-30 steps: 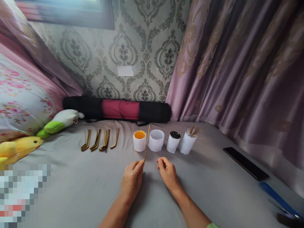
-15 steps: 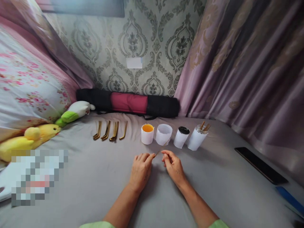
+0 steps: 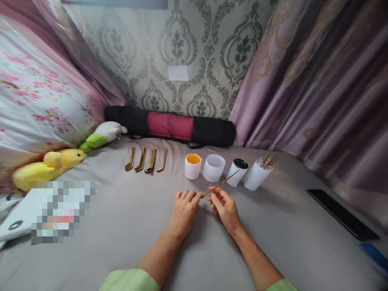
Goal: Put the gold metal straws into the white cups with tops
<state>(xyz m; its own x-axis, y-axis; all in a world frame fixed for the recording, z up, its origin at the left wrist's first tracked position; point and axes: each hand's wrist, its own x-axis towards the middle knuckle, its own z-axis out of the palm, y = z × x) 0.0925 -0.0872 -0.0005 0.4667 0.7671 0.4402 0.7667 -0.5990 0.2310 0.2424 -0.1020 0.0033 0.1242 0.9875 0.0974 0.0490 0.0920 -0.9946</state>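
Note:
My left hand (image 3: 184, 210) and my right hand (image 3: 224, 208) rest on the grey bedsheet (image 3: 121, 226), fingers curled, and together pinch a thin gold straw (image 3: 222, 184) near its lower end. The straw slants up and right toward the black-rimmed cup (image 3: 237, 172). A row of white cups stands just beyond: one with orange inside (image 3: 192, 166), a wider empty one (image 3: 214, 168), the black-rimmed one, and a tilted jar (image 3: 257, 173) holding gold straws. Several bent gold straws (image 3: 146, 160) lie to the left of the cups.
A black and red roll bag (image 3: 169, 126) lies against the patterned wall. Plush toys (image 3: 48, 169) and a floral pillow (image 3: 36, 105) fill the left. A black phone (image 3: 342, 214) and a blue object (image 3: 376, 255) lie right, by the purple curtain (image 3: 318, 89).
The straw stood nearly upright in my left hand alone; it has tipped down to the right and my right hand has come in and pinched it too. The view shifted left.

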